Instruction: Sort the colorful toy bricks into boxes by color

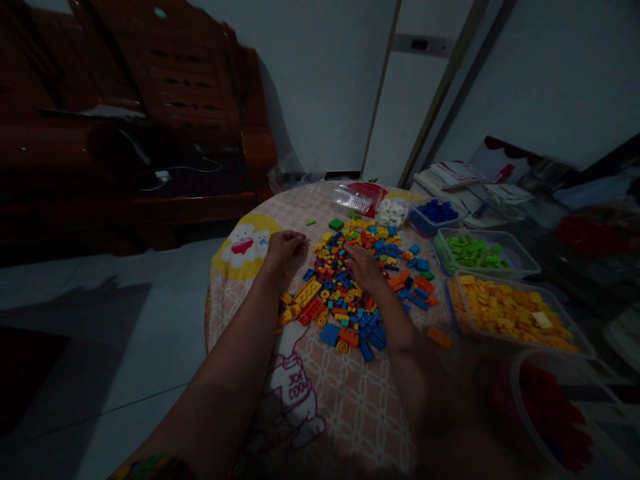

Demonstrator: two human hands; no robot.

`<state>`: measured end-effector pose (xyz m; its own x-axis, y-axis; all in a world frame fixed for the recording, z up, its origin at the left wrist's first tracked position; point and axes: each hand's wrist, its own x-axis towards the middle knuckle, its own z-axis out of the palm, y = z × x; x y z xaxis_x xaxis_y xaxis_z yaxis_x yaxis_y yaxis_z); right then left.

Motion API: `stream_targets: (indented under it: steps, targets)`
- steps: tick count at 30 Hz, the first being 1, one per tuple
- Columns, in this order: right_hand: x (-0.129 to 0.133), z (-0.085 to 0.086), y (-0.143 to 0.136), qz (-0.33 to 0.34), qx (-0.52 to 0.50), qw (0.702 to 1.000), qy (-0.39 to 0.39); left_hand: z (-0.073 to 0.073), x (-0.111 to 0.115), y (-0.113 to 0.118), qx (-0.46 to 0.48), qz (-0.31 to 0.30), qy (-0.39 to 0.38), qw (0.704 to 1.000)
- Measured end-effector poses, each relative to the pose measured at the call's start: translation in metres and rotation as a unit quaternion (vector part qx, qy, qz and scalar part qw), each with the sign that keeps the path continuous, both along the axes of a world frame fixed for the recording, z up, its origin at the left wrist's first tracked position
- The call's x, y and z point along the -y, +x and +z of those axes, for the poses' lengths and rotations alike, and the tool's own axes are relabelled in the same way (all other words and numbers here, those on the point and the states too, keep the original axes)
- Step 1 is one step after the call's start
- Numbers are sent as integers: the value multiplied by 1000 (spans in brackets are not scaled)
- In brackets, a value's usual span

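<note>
A loose heap of toy building bricks (345,293) in blue, orange, yellow, green and red is spread over the round table. At the heap's upper left edge is my left hand (287,252), raised a little, its fingers curled together. Whatever those fingers may hold is too dark and small to make out. My right hand (364,268) reaches into the middle of the heap, its fingertips pressed together among small bricks. Nearest to my left wrist lie a long yellow brick (307,292) and a red-orange brick (312,311).
Along the right stand clear boxes of sorted bricks: blue (438,211), lime green (475,252), yellow (515,310) and red (553,413). White bricks (392,211) and a clear plastic tray (356,197) sit at the back. A patterned cloth (360,407) covers the table. A wooden bench (190,87) stands behind.
</note>
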<state>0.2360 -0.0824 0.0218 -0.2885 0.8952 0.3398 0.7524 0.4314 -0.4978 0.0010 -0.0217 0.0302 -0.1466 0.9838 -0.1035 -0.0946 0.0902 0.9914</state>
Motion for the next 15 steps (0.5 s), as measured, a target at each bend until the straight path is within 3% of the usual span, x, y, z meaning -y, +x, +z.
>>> stream_targets:
  steps: [5, 10, 15]
  targets:
    - [3, 2, -8, 21, 18, 999, -30, -2, -1, 0, -8, -4, 4, 1000]
    - [6, 13, -7, -86, -159, 983, -24, -5, -2, -1, -12, -13, 17, 1000]
    - [8, 14, -5, -106, -183, 977, 0, -3, 1, -3, -36, -38, 45, 998]
